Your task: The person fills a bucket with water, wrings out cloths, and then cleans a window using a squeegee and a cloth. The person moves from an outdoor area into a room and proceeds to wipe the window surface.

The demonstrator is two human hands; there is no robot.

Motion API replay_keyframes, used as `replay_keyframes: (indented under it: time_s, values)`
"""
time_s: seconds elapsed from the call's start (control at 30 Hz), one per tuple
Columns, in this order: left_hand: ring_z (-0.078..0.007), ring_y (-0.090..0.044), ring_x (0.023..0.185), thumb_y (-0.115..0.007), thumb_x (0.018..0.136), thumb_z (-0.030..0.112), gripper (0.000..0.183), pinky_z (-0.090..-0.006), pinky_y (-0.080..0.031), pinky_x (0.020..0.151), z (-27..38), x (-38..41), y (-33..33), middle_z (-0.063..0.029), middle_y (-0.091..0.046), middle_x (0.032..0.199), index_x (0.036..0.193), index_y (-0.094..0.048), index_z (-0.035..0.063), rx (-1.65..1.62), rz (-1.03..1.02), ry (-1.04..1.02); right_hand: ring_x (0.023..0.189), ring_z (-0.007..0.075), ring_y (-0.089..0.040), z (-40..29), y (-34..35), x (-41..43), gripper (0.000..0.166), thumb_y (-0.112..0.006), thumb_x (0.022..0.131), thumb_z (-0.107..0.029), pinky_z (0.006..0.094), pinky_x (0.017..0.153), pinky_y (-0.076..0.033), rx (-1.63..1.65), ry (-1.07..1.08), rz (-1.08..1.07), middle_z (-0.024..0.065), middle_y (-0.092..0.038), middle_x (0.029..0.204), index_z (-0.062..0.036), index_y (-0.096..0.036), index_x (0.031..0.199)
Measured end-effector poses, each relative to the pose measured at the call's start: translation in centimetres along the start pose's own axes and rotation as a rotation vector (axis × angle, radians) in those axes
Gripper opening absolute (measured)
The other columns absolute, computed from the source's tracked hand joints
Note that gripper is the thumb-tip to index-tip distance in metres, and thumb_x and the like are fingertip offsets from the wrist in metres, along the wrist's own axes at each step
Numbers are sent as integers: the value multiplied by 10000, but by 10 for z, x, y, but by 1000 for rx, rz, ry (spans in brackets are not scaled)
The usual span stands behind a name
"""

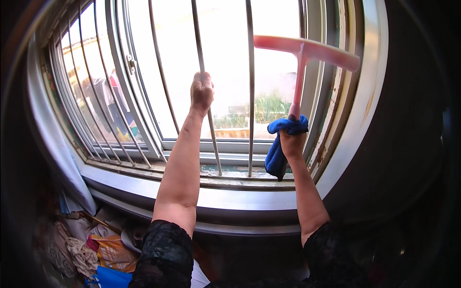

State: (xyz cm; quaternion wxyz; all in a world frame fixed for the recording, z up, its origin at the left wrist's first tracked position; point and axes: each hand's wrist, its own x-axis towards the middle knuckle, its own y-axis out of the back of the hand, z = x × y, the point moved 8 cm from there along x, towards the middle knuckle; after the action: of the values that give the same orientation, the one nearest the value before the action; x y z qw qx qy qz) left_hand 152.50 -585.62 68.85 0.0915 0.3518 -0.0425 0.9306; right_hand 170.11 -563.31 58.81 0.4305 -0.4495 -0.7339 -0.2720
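My left hand (202,91) is closed around one of the upright metal window bars (197,36). In my right hand (293,144) is the handle of a pink window squeegee (300,77), held upright with its wide T-shaped head raised at the upper right. A blue microfibre cloth (276,154) is bunched around the handle in the same hand and hangs down over the sill. Beyond the bars stands the sliding window (158,100), its metal frame and latch in sight. The handle's lower end is hidden by my fingers and the cloth.
Several more bars cross the window at the left. A pale curtain (61,144) hangs at the left edge. The window sill (248,199) juts out below the bars. Clothes, an orange printed bag (117,252) and a blue bag (113,277) are heaped at the lower left.
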Motion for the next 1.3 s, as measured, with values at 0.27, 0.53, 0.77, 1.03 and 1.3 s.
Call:
replay_keyframes:
  time_s: [0.27,0.53,0.77,1.03,1.3]
  values:
    - [-50,-385,417,-350,943,339,228,-194,-333,341,-8,6,21,21,-406,601,866,-392,128,310,147,-132,768,290,-562,-8,-3,-2,74,-632,763,-109,354,712,-436,65,9,-60,120,-529,799,-86,-573,726]
    - [-285,-557,762,-386,923,265,245,-394,-437,701,-3,2,21,-168,-560,806,913,-457,31,315,184,-68,870,258,-572,6,-4,-5,178,-659,718,-97,346,821,-421,100,9,-95,109,-546,893,-70,-569,868]
    - [-323,-552,720,-416,915,252,227,-403,-428,657,9,0,17,-181,-563,765,903,-457,29,337,222,-135,679,124,-506,-6,12,-8,209,-643,768,-132,273,630,-428,268,-137,-75,41,-468,724,-16,-488,845]
    - [-335,-486,900,-453,890,171,430,-437,-386,756,46,-39,50,-208,-478,992,1259,-274,44,764,399,-454,597,114,-453,-119,24,-62,206,-595,839,-206,270,544,-393,303,-159,-420,4,-423,685,-59,-477,758]
    - [-296,-486,1019,-404,901,418,555,-391,-374,880,54,-232,55,-201,-496,1059,1209,-408,-44,184,-62,-359,687,119,-519,-167,-68,-113,190,-603,801,-145,250,593,-434,321,-111,-797,25,-508,761,-44,-499,924]
